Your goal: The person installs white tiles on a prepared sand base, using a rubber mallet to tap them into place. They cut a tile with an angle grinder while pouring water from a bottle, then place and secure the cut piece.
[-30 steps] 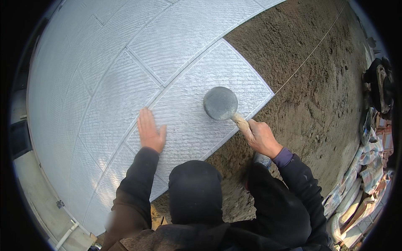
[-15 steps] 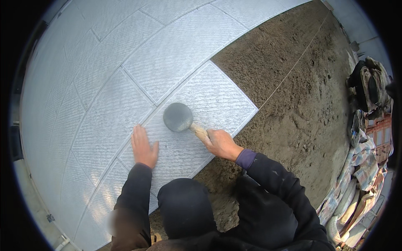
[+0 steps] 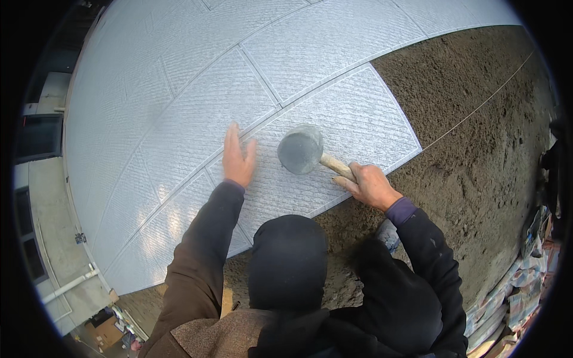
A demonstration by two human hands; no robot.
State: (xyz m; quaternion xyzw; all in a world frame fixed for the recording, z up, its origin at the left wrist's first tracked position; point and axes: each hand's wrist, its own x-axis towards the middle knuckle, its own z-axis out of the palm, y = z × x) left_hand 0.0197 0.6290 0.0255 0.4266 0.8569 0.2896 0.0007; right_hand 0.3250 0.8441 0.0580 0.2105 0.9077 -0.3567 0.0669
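My right hand (image 3: 371, 186) is wrapped round the wooden handle of a rubber mallet (image 3: 300, 150) with a dark grey round head. The mallet's head is over a grey ribbed paving slab (image 3: 352, 113); whether it touches the surface I cannot tell. To its left, my left hand (image 3: 239, 156) has its fingers apart and holds nothing. It is over the joint between this slab and the neighbouring slabs (image 3: 197, 113), slightly blurred. The slab's right corner and front edge border a bed of brown mortar (image 3: 459, 101).
A thin string (image 3: 477, 108) runs from the slab's right corner across the mortar toward the far right. Crumpled sheets and sacks (image 3: 513, 292) lie at the lower right. On the left, past the paving edge, are a wall (image 3: 57, 221) with dark windows and a white pipe (image 3: 68, 287).
The view has swung, so slabs, hands and mallet appear farther right. My left hand's fingers have spread and seem lifted from the slab. The mallet stays in my right hand, its head tilted differently.
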